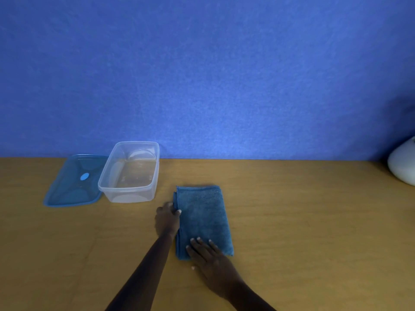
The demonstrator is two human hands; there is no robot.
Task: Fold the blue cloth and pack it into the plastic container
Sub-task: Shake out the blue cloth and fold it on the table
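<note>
Lying folded: blue cloth point(203, 217), likely soft, floppy; left hand point(167, 217) pinches side edge, right hand point(207, 257) flat on it; lift both ends.

On table point(292, 221), back left: container point(132, 195), lid point(71, 189) just left of it. Right of container and nearer: cloth point(202, 216) lying flat, left hand point(167, 218) at its left edge, right hand point(208, 259) on its near end. Far right, by wall point(202, 86): rounded object point(403, 164).

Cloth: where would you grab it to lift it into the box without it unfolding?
Take the cloth by its long left edge, from the left, beside the left hand. The layers' loose edges stack there, so one pinch likely holds them all together.
</note>
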